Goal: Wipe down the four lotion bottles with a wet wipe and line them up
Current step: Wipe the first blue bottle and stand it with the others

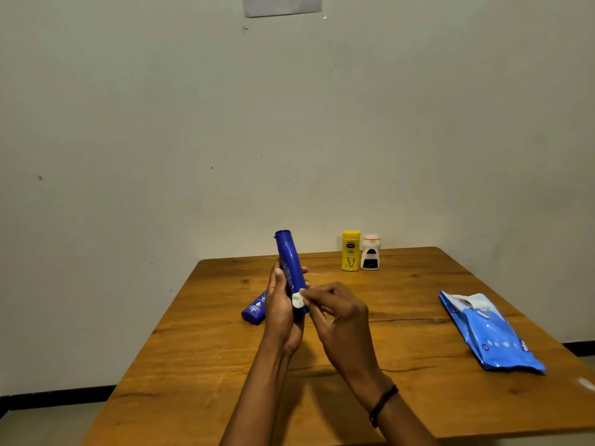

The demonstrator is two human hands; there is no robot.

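Blue bottle (289,268) is up off the table (418,317), folks, cap end on top, leaning a touch to the left, out over the middle of the wood!

Who's got hold of it?

Left hand (281,312), fingers curled right round the lower half, fingertips peeking out on the far side.

And the other one?

Right hand (338,313) is in close, thumb and fingertips pinched on a small white wad of wipe (297,300), and that wad is pressed against the bottle low down, just beside the left palm. There's a dark band (383,405) on that wrist.

Where's the rest of the lineup?

Second blue bottle (254,312) is lying on its side on the table, partly hidden behind the left hand. Yellow bottle (350,251) and white bottle (370,252) stand upright side by side near the far edge; touching or a hair apart, I can't tell.

The wipes?

Blue pack (489,333) is flat on the right side of the table, well apart from both hands.
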